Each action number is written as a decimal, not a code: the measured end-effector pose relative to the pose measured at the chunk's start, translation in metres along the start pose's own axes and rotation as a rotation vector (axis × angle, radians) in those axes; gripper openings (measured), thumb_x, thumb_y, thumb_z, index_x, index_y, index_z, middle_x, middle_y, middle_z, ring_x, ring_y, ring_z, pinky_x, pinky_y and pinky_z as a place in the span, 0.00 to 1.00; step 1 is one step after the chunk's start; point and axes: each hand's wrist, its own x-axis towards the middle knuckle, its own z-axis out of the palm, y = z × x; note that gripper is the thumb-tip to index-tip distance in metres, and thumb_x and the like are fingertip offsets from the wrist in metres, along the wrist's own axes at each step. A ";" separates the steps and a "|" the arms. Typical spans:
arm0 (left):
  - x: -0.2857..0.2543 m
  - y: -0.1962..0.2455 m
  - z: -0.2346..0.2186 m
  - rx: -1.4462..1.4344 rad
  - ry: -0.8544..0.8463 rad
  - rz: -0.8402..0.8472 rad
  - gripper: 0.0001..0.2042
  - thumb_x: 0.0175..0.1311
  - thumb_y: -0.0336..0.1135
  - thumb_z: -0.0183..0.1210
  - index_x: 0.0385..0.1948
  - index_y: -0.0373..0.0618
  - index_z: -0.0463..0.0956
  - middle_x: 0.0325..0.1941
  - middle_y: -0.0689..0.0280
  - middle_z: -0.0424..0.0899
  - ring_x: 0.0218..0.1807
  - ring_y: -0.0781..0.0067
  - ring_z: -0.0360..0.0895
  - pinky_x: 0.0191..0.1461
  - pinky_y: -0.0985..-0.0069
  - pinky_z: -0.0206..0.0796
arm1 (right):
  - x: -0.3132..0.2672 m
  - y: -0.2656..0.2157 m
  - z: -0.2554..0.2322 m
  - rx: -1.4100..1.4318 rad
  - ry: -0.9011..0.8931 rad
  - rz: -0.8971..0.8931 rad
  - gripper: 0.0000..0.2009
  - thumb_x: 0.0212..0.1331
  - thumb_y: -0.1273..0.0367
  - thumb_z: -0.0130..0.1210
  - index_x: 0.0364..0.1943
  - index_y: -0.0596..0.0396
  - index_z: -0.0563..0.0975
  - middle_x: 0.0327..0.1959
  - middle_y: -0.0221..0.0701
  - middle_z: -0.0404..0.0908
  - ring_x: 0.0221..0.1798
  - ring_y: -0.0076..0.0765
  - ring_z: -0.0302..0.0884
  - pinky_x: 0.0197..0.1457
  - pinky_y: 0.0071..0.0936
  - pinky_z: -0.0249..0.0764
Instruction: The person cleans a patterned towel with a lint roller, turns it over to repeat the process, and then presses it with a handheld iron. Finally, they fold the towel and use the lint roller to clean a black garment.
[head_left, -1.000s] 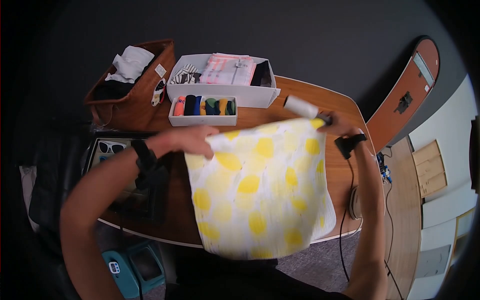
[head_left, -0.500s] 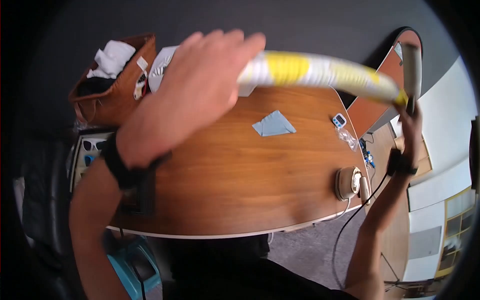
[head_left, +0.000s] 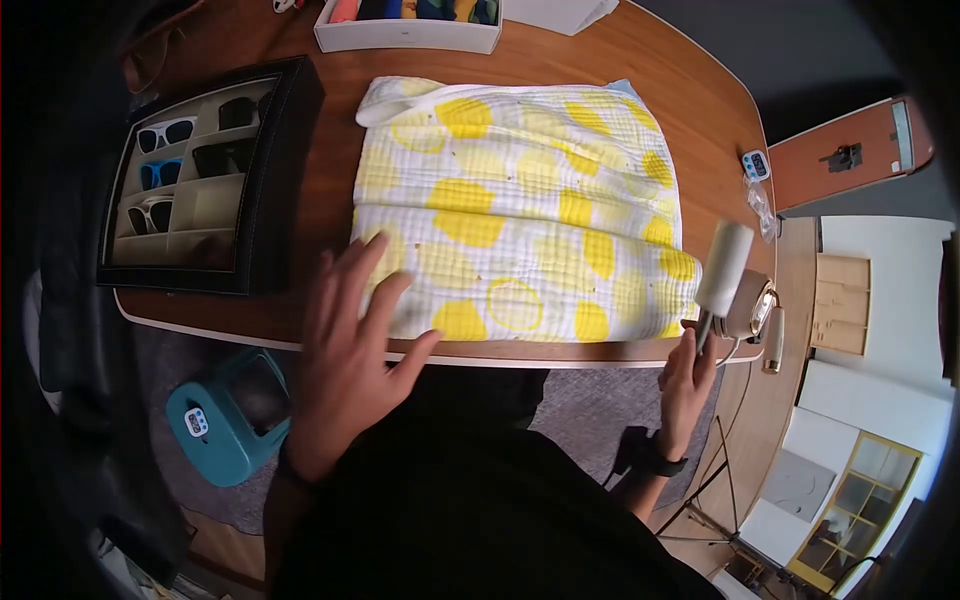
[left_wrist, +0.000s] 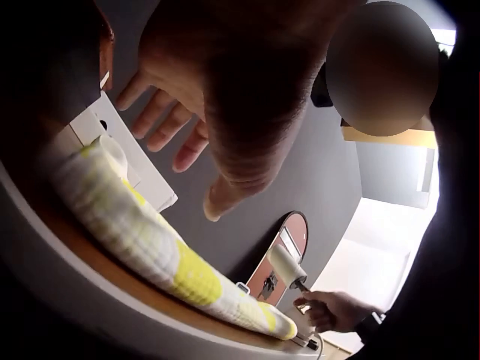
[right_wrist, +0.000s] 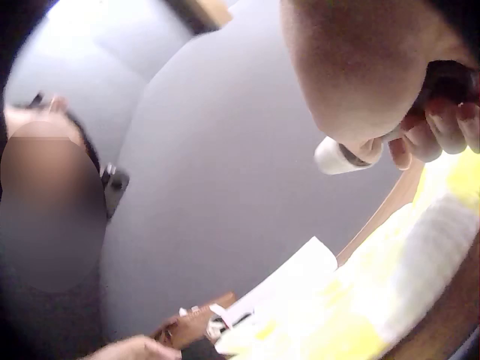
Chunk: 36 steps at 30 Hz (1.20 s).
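Note:
A white quilted cloth with yellow lemon print lies spread over the table, lightly wrinkled, its upper left corner folded over. My left hand hovers at the cloth's near left edge, fingers spread and holding nothing. In the left wrist view the same hand shows its fingers extended above the cloth. My right hand grips the handle of a lint roller with a white roll pointing up, beside the cloth's near right corner. A bit of blue cloth peeks out at the far right corner.
Left of the cloth stands a black case with several sunglasses. A small box of rolled socks sits at the back. On the right are a handheld steamer, a timer and a clear plastic bag. A teal stool stands below.
Both hands lifted and swung the lemon cloth, and it now lies on the table over the blue cloth. Both hands have let go of it. The lint roller stays in my right hand.

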 end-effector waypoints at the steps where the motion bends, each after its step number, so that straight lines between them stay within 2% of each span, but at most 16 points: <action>1: 0.004 -0.004 0.012 -0.032 -0.029 0.028 0.30 0.60 0.42 0.68 0.63 0.39 0.69 0.76 0.47 0.62 0.77 0.41 0.58 0.79 0.42 0.46 | 0.000 0.016 0.006 -0.189 0.013 -0.196 0.13 0.78 0.66 0.49 0.60 0.54 0.73 0.21 0.17 0.66 0.21 0.12 0.60 0.21 0.21 0.55; 3: 0.009 -0.015 0.049 0.051 -0.054 0.030 0.33 0.63 0.45 0.65 0.67 0.38 0.66 0.78 0.46 0.59 0.79 0.42 0.55 0.81 0.42 0.42 | -0.021 0.014 0.031 -0.663 -0.115 -0.610 0.15 0.73 0.71 0.54 0.59 0.61 0.71 0.21 0.46 0.74 0.18 0.44 0.70 0.23 0.40 0.67; 4: 0.010 -0.017 0.061 0.131 -0.073 0.025 0.35 0.66 0.48 0.62 0.71 0.38 0.63 0.80 0.46 0.56 0.81 0.44 0.51 0.82 0.42 0.37 | -0.036 0.021 0.041 -0.828 -0.158 -0.928 0.23 0.68 0.74 0.60 0.63 0.70 0.68 0.18 0.44 0.74 0.16 0.46 0.70 0.19 0.43 0.64; 6: 0.014 -0.019 0.063 0.121 -0.080 0.031 0.38 0.68 0.51 0.57 0.74 0.36 0.57 0.81 0.46 0.53 0.83 0.48 0.47 0.83 0.45 0.31 | -0.063 0.015 0.075 -0.813 -0.109 -1.066 0.30 0.63 0.71 0.66 0.62 0.78 0.66 0.14 0.41 0.72 0.12 0.47 0.68 0.15 0.43 0.61; 10: 0.008 -0.027 0.052 0.081 -0.071 0.030 0.45 0.61 0.49 0.63 0.75 0.33 0.53 0.81 0.47 0.55 0.83 0.49 0.49 0.82 0.49 0.38 | -0.102 -0.034 0.113 -0.554 -0.762 -0.424 0.19 0.70 0.64 0.58 0.56 0.64 0.72 0.21 0.49 0.80 0.21 0.58 0.80 0.23 0.51 0.73; 14: 0.006 -0.033 0.042 -0.044 -0.084 0.035 0.48 0.57 0.52 0.66 0.75 0.33 0.54 0.81 0.50 0.55 0.82 0.52 0.51 0.79 0.50 0.45 | -0.089 -0.026 0.093 -0.601 -0.737 -0.416 0.18 0.74 0.62 0.54 0.57 0.62 0.73 0.23 0.50 0.81 0.28 0.62 0.81 0.31 0.49 0.74; 18: 0.006 -0.034 0.042 -0.018 -0.106 0.026 0.45 0.60 0.51 0.64 0.75 0.32 0.55 0.80 0.48 0.57 0.81 0.49 0.54 0.77 0.52 0.47 | -0.040 0.018 0.017 -0.688 -0.414 -0.426 0.13 0.71 0.66 0.58 0.49 0.63 0.76 0.21 0.50 0.79 0.22 0.59 0.77 0.24 0.48 0.70; 20: 0.007 -0.035 0.045 -0.010 -0.103 0.012 0.47 0.60 0.55 0.65 0.76 0.34 0.55 0.82 0.51 0.55 0.82 0.52 0.52 0.77 0.50 0.47 | -0.020 0.032 -0.012 -1.062 -0.121 -0.817 0.13 0.72 0.66 0.57 0.48 0.66 0.76 0.21 0.50 0.79 0.21 0.58 0.77 0.23 0.46 0.68; 22: 0.006 -0.036 0.048 -0.012 -0.097 0.008 0.47 0.61 0.56 0.64 0.76 0.34 0.55 0.82 0.51 0.56 0.82 0.53 0.52 0.77 0.50 0.47 | -0.016 0.020 -0.021 -0.956 0.005 -0.269 0.15 0.77 0.64 0.48 0.39 0.64 0.76 0.19 0.47 0.75 0.22 0.61 0.73 0.25 0.48 0.63; 26: 0.008 -0.034 0.046 -0.013 -0.110 -0.020 0.44 0.65 0.55 0.61 0.76 0.35 0.55 0.81 0.52 0.56 0.82 0.53 0.52 0.78 0.49 0.46 | -0.033 0.037 -0.008 -0.806 -0.191 -0.472 0.14 0.77 0.65 0.50 0.42 0.65 0.77 0.19 0.46 0.75 0.20 0.52 0.75 0.25 0.45 0.66; 27: 0.008 -0.035 0.047 -0.004 -0.105 -0.022 0.44 0.65 0.55 0.61 0.76 0.35 0.55 0.81 0.52 0.56 0.82 0.53 0.52 0.78 0.49 0.46 | -0.045 0.038 0.009 -0.811 -0.202 -0.834 0.14 0.76 0.66 0.52 0.47 0.67 0.76 0.19 0.43 0.76 0.21 0.46 0.76 0.27 0.41 0.69; 28: 0.007 -0.037 0.047 0.008 -0.129 -0.023 0.42 0.67 0.53 0.60 0.76 0.36 0.55 0.82 0.52 0.56 0.82 0.54 0.52 0.78 0.49 0.46 | -0.055 0.037 0.013 -0.792 -0.384 -0.623 0.17 0.66 0.71 0.64 0.53 0.72 0.77 0.26 0.49 0.78 0.24 0.52 0.74 0.27 0.43 0.71; 30: 0.009 -0.039 0.046 0.030 -0.150 -0.029 0.39 0.69 0.50 0.58 0.76 0.36 0.56 0.82 0.52 0.56 0.82 0.54 0.52 0.78 0.48 0.46 | -0.040 0.028 0.007 -0.731 -0.486 -0.625 0.18 0.65 0.71 0.65 0.53 0.71 0.77 0.28 0.50 0.79 0.26 0.53 0.76 0.29 0.43 0.73; 32: 0.015 -0.041 0.042 0.051 -0.173 -0.023 0.34 0.70 0.42 0.55 0.75 0.38 0.58 0.81 0.52 0.57 0.82 0.54 0.53 0.78 0.49 0.45 | -0.009 0.017 -0.007 -0.873 -0.311 -0.827 0.14 0.75 0.66 0.54 0.51 0.65 0.77 0.22 0.37 0.77 0.24 0.33 0.76 0.28 0.34 0.70; 33: 0.018 -0.042 0.041 0.060 -0.169 -0.028 0.34 0.70 0.42 0.55 0.75 0.38 0.58 0.81 0.52 0.57 0.82 0.54 0.53 0.78 0.49 0.45 | 0.011 -0.004 -0.007 -0.836 -0.333 -0.384 0.13 0.76 0.66 0.53 0.53 0.61 0.77 0.23 0.31 0.75 0.23 0.26 0.71 0.28 0.28 0.69; 36: 0.034 -0.039 0.034 0.094 -0.107 0.029 0.34 0.65 0.38 0.56 0.73 0.38 0.61 0.77 0.51 0.64 0.78 0.54 0.59 0.77 0.49 0.47 | 0.075 -0.006 -0.014 -0.607 -0.164 -0.530 0.11 0.75 0.71 0.52 0.56 0.62 0.73 0.27 0.29 0.74 0.27 0.24 0.69 0.32 0.25 0.70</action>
